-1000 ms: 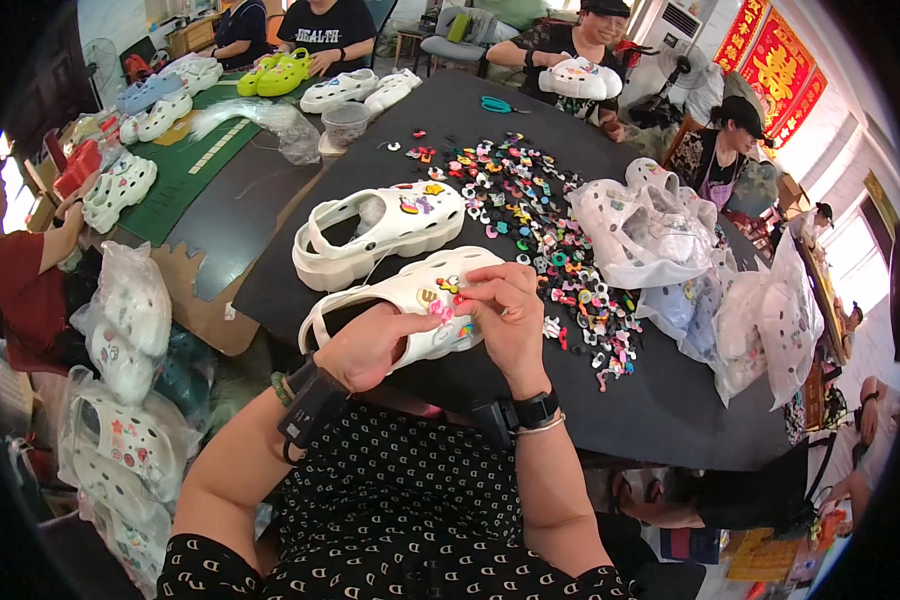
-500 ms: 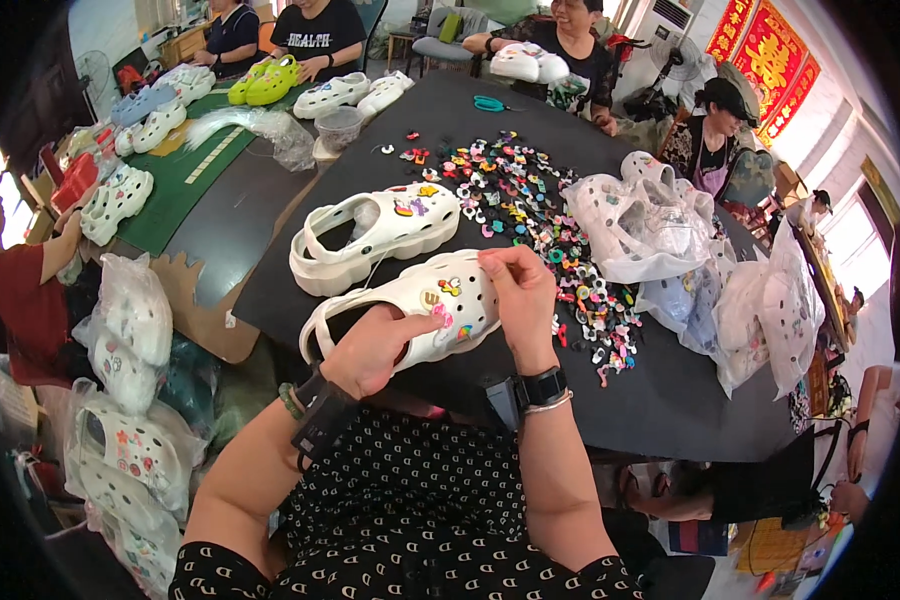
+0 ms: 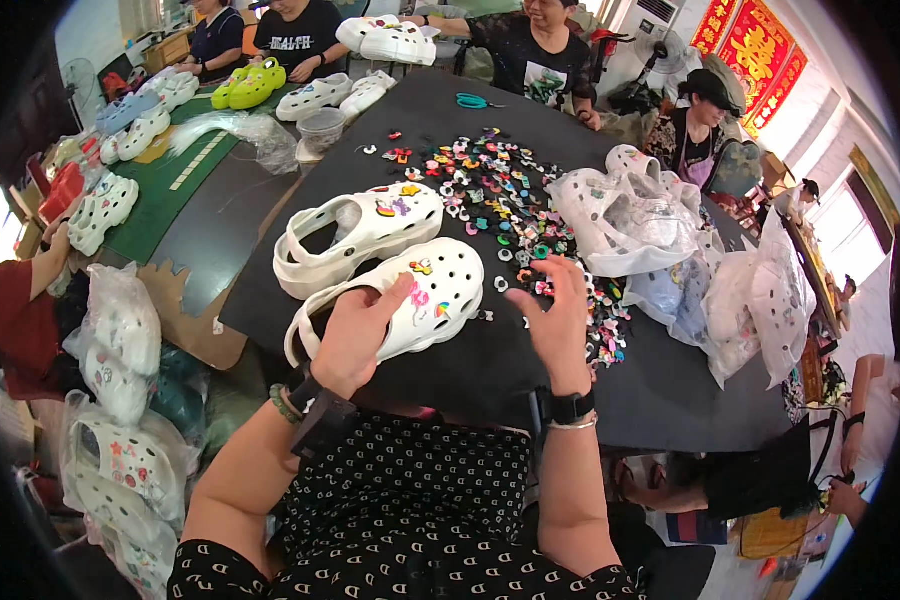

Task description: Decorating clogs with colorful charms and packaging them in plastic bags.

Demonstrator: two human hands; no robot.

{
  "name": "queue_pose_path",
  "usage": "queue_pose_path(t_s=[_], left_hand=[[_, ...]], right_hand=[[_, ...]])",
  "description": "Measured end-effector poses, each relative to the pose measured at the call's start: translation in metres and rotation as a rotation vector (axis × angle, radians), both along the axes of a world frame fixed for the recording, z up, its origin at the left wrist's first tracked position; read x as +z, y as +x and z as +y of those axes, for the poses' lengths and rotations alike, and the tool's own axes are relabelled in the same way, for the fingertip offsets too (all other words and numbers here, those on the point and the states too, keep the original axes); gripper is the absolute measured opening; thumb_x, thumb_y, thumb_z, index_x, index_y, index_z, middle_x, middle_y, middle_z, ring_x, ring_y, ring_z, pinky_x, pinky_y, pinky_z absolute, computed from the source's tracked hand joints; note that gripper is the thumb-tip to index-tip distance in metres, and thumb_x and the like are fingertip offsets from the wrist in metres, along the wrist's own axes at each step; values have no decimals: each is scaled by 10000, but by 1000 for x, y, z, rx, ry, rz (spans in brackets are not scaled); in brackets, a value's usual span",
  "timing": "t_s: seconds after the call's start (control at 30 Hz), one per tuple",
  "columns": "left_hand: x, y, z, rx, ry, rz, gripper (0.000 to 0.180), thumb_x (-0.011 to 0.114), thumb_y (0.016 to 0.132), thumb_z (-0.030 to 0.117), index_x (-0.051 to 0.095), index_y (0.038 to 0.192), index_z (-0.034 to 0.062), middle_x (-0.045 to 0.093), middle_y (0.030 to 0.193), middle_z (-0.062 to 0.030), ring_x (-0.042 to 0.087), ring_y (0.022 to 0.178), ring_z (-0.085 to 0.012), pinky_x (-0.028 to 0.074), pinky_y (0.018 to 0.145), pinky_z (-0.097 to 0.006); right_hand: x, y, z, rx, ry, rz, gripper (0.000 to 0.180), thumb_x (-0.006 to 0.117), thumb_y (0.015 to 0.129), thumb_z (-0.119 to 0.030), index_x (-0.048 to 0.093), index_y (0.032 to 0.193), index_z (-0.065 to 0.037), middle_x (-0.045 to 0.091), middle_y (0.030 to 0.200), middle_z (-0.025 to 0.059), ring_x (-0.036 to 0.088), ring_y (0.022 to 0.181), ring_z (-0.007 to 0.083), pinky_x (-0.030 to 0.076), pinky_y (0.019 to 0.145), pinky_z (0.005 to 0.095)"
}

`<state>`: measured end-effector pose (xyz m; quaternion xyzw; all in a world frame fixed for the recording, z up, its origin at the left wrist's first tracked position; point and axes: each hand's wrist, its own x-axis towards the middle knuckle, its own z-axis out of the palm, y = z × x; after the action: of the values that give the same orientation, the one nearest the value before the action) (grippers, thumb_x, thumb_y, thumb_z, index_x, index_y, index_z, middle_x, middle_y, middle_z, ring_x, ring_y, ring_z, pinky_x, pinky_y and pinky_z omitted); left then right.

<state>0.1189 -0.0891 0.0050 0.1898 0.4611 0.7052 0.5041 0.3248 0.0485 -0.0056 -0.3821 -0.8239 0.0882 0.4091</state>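
My left hand point(image 3: 362, 335) grips a white clog point(image 3: 457, 290) at its foot opening, thumb on the upper. Colourful shoe charms, among them a rainbow one and a pink one, sit in the holes of its upper. Just behind it on the black table stands a second white clog point(image 3: 410, 228), which also carries charms. To the right of the held clog, my right hand point(image 3: 560, 325) hovers with thumb and fingers apart, nothing visible between them. Beyond its fingertips spreads a heap of loose, many-coloured shoe charms point(image 3: 490, 180).
Bagged white clogs point(image 3: 630, 225) lie on the table's right side. Teal-handled snips point(image 3: 478, 101) and a clear tub point(image 3: 322, 127) are farther back. Green clogs point(image 3: 250, 84) stand on the green mat point(image 3: 195, 165). Across the table, a person point(image 3: 535, 50) holds white clogs point(image 3: 390, 40).
My right hand has left the clog's toe and moved right toward the charms, its fingers opening. My left hand still holds the clog. The person opposite has swung their clogs leftward.
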Motion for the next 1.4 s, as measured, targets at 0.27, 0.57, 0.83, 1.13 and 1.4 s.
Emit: queue_pose_path(t_s=[0.27, 0.57, 0.83, 1.13, 1.4], left_hand=[[-1, 0, -10, -1, -60, 125, 366, 665, 965, 276, 640, 1024, -85, 666, 913, -63, 606, 759, -87, 506, 668, -255], [4, -4, -21, -173, -125, 189, 309, 615, 993, 256, 664, 992, -49, 651, 821, -21, 564, 651, -53, 433, 548, -218], [-9, -8, -16, -207, -23, 86, 301, 576, 1005, 180, 645, 1129, -85, 708, 1048, -127, 693, 886, -164, 562, 806, -298], [-2, -4, -8, -129, -62, 45, 335, 619, 979, 155, 608, 1139, -139, 695, 1064, -163, 706, 891, -193, 589, 781, -312], [-2, -16, 2, -136, -97, 191, 354, 623, 986, 207, 614, 1112, -123, 704, 994, -125, 679, 835, -131, 552, 733, -269]], right_hand=[[21, -72, -57, 525, -208, 110, 442, 852, 681, -171, 603, 1027, -56, 582, 1028, 124, 541, 1020, 318, 469, 848, 414], [23, -76, -52, 471, -413, 128, 331, 849, 664, -13, 642, 922, -17, 639, 911, 57, 635, 776, 147, 543, 685, 275], [17, -73, -50, 456, -594, 316, 118, 734, 816, 4, 706, 931, 4, 695, 819, 46, 627, 714, 91, 514, 663, 238], [-8, -36, -12, 410, -604, 602, 72, 697, 896, -48, 695, 947, 4, 700, 861, 22, 600, 760, 66, 482, 711, 226], [-24, 33, 16, -50, -150, 194, 196, 731, 831, -70, 659, 1004, -9, 667, 992, 106, 633, 892, 247, 494, 804, 356]])
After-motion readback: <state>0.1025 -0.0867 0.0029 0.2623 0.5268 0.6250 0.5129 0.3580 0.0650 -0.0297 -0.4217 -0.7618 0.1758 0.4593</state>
